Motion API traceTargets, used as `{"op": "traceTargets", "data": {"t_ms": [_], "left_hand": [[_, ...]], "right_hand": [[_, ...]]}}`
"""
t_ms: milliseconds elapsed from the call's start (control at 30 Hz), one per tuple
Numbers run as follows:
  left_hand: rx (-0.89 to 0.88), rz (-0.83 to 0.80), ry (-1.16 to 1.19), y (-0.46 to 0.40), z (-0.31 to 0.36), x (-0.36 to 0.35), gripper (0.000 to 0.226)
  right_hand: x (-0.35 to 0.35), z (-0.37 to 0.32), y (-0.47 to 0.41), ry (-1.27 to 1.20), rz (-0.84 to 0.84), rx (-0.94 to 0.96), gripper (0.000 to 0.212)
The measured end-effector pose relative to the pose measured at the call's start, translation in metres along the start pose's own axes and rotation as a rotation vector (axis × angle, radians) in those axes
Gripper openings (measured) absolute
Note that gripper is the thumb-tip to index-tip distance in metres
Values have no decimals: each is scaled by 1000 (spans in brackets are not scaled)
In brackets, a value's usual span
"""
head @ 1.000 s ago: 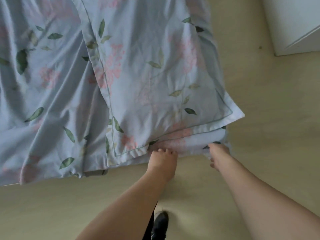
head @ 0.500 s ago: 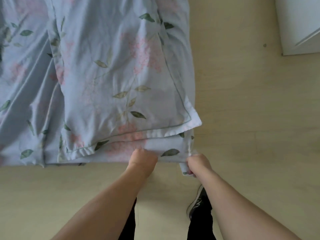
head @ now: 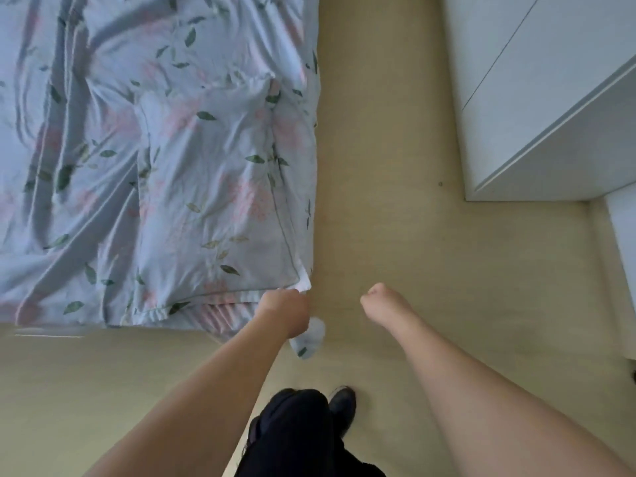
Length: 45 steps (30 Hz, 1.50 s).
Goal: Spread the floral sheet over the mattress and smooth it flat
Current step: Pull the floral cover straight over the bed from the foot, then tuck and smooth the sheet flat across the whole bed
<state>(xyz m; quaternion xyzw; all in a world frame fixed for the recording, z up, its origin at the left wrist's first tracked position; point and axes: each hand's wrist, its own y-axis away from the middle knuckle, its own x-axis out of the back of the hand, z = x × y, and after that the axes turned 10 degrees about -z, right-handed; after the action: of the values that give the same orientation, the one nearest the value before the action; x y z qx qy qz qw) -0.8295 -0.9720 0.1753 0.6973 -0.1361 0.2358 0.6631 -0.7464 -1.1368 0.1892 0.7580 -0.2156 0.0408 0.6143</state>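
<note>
From the head view, the floral sheet (head: 179,173), pale blue with pink blooms and green leaves, lies rumpled over the mattress and fills the far left of the scene, with deep creases running through its left part. A flatter bordered panel with a thin dark line near its edge lies on top toward the right, its near right corner showing white. The left hand (head: 284,313) sits at that near right corner of the bed, its grip closed around a bunch of the sheet; a small tail of the cloth (head: 309,340) hangs out below the fist, over the floor. The right hand (head: 380,299) is just right of it, apart from the fabric, above the beige floor (head: 395,166), its fingers curled into a loose fist that holds nothing. A white cabinet (head: 550,98) stands at the far right. Dark trousers and a dark shoe (head: 342,406) show at the near edge, between the two forearms
</note>
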Motion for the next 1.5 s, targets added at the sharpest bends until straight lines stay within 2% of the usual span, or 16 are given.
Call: {"op": "traceTargets", "data": {"t_ms": [133,267,400,567,767,933,1033,1133,1300,1400,1500], "left_hand": [[18,106,172,24,7,78,34],[36,112,267,28,-1,145,34],[44,107,307,9,-17,202,39],[24,73,345,-30,-36,298,46],[16,156,380,-56,-62,413,48],[52,156,421,-93,-88,490,48],[72,143,450,-132,-97,540,45],[88,146,465,-165,-107,598,44],[151,139,476,-202,-141,713,42],[165,214,520,-220,-159,776,39],[188,213,541,-244,-177,825,36]], "right_hand": [[64,-26,45,-42,59,55,33],[112,-53,60,-56,49,72,55],[160,-91,54,-10,36,113,59],[250,-143,36,13,59,119,58],[355,-212,12,78,131,180,55],[420,-273,-20,74,75,224,49],[464,-306,-57,130,-20,239,39],[520,-344,-99,156,-37,269,26],[636,-417,-140,244,-24,306,38],[697,-463,-157,226,14,327,38],[742,-508,-172,209,-15,361,36]]}}
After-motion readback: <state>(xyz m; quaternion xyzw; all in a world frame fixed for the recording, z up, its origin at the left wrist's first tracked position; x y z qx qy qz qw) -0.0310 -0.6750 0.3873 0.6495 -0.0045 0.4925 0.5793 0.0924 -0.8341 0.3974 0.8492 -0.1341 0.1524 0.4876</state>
